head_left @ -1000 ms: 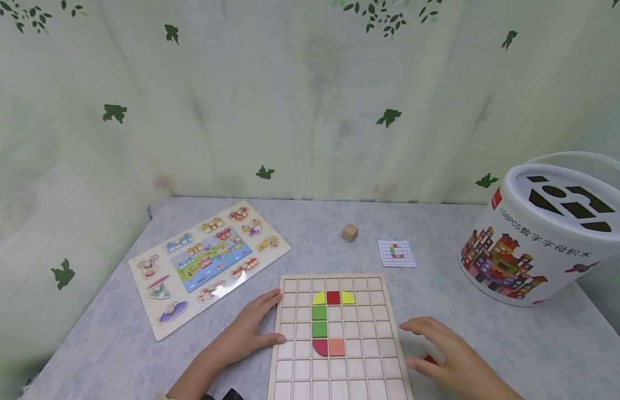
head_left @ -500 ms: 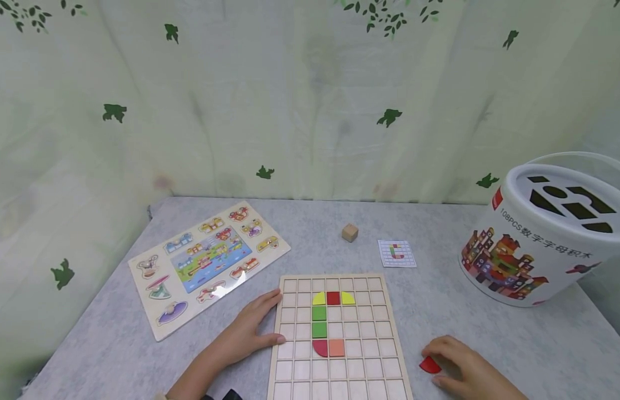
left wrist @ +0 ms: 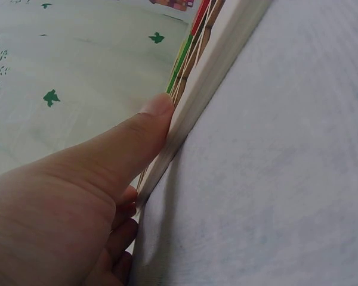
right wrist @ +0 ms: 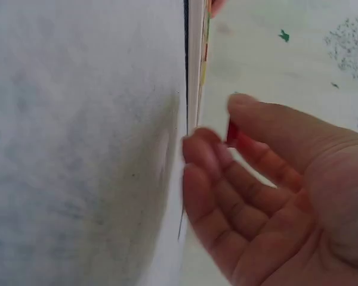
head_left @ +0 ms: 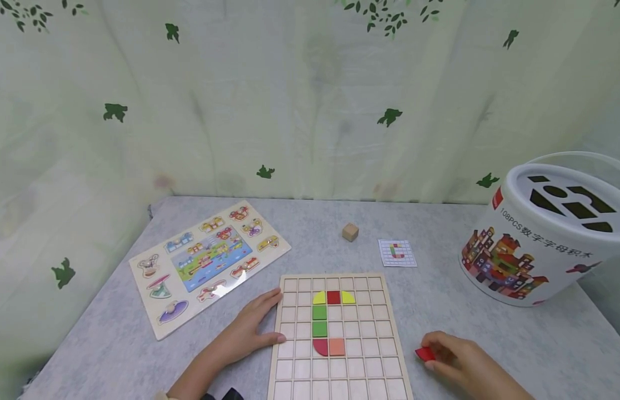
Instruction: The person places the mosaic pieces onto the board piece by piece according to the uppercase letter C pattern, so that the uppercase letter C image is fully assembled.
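Note:
My right hand [head_left: 462, 358] pinches a red quarter-circle tile [head_left: 425, 354] between thumb and fingers, to the right of the wooden grid board [head_left: 360, 369]. Only a sliver of this red tile [right wrist: 232, 132] shows in the right wrist view. My left hand [head_left: 245, 328] rests on the board's left edge, thumb on the rim and the other fingers spread along the side. On the board lie a red square [head_left: 333, 298] between two yellow quarter-circles [head_left: 348, 298], two green squares [head_left: 319, 321], a dark red quarter-circle [head_left: 320, 347] and an orange square [head_left: 336, 347].
A small pattern card [head_left: 397, 253] lies behind the board, with a wooden cube [head_left: 350, 232] to its left. A picture puzzle board [head_left: 210, 269] lies at the left. At the right stands a large white bucket [head_left: 532, 250] with shaped holes in its lid.
My right hand has moved down to the red quarter-circle tile, closed on it, and shifted it slightly toward the board. The left hand has stayed at the board's edge.

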The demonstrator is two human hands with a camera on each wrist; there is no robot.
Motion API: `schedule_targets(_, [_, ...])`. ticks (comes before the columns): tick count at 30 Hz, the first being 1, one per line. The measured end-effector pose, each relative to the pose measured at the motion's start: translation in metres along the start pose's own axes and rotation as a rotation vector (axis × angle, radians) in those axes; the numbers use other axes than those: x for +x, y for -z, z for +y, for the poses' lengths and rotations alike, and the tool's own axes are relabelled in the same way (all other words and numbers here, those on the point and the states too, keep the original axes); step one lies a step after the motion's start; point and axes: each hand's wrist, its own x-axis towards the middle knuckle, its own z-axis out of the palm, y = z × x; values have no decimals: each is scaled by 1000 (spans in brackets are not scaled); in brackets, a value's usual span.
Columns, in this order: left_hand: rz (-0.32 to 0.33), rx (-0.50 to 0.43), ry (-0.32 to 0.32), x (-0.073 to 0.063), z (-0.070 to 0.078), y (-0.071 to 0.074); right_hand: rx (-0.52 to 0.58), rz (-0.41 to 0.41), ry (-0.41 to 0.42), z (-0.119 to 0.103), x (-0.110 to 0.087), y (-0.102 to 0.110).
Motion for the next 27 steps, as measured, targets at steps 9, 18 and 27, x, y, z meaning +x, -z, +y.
schedule_targets(9, [-1,7,3,1,-2,-1,146,-10,265,-23,16,-3])
schedule_targets(18, [-7,2,13,1,-1,0,289,-98,314,-42,41,-21])
schedule_targets(27, [13,29,-2,0,-1,-1,226,-97,261,-51,60,-41])
